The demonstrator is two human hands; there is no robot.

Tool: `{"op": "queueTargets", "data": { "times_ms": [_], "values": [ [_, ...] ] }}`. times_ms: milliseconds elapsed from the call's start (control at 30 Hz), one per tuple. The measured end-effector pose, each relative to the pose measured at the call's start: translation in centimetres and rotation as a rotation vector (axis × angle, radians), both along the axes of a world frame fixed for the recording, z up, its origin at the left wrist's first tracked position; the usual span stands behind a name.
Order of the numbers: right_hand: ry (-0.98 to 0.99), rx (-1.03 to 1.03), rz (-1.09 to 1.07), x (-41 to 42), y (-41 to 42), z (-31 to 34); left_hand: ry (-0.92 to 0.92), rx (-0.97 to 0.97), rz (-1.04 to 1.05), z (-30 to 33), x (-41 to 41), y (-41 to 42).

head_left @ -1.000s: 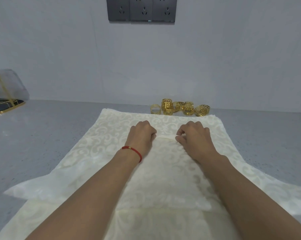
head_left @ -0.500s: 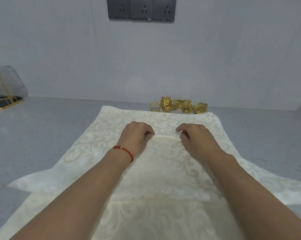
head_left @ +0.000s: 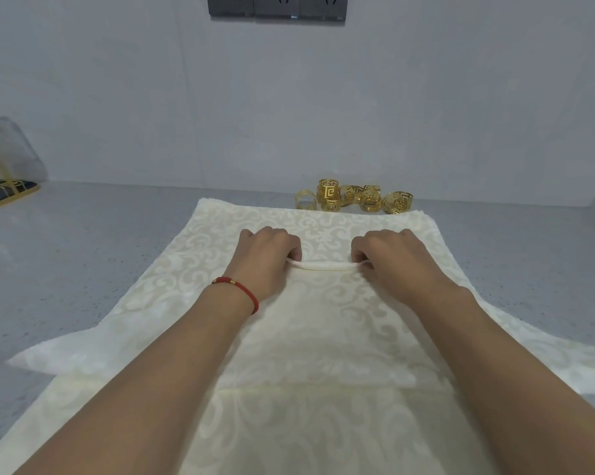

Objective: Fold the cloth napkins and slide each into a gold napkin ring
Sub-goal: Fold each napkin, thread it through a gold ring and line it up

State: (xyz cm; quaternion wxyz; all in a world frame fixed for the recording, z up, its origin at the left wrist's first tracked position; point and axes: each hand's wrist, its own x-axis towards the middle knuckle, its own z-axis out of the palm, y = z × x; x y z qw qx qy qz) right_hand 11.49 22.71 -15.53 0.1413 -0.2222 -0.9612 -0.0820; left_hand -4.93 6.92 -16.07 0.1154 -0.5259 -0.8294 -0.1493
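A cream damask napkin (head_left: 326, 317) lies on top of a stack of the same cloths (head_left: 220, 228) on the grey counter. Its far edge is folded into a narrow pleat (head_left: 326, 266). My left hand (head_left: 265, 258), with a red bracelet at the wrist, pinches the pleat's left end. My right hand (head_left: 395, 258) pinches its right end. Both sets of fingers are curled onto the fold. Several gold napkin rings (head_left: 357, 198) stand in a cluster just beyond the stack, near the wall.
The grey speckled counter (head_left: 83, 262) runs to a pale wall with dark power sockets (head_left: 277, 6) at the top. A clear cover on a dark tray with gold trim (head_left: 5, 180) sits at the far left.
My hands have slid apart along the napkin's far edge, and the pleat between them has grown longer and plainer.
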Motion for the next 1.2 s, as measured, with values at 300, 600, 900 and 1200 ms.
{"op": "queueTargets", "data": {
  "times_ms": [300,600,900,1200],
  "values": [
    [-0.002,-0.215,-0.011,0.8,-0.6,0.8,-0.125,-0.019,0.022,0.3,0.7,-0.9],
    [0.061,-0.34,-0.016,1.2,0.8,0.1,-0.211,0.051,0.04,-0.7,-0.3,-0.5],
    [-0.053,-0.032,0.058,2.1,-0.9,0.8,0.103,-0.126,-0.025,1.2,0.3,-1.0],
    [0.201,-0.6,-0.005,4.2,0.2,0.5,-0.294,0.048,-0.049,1.2,1.0,-3.5]
  ]
}}
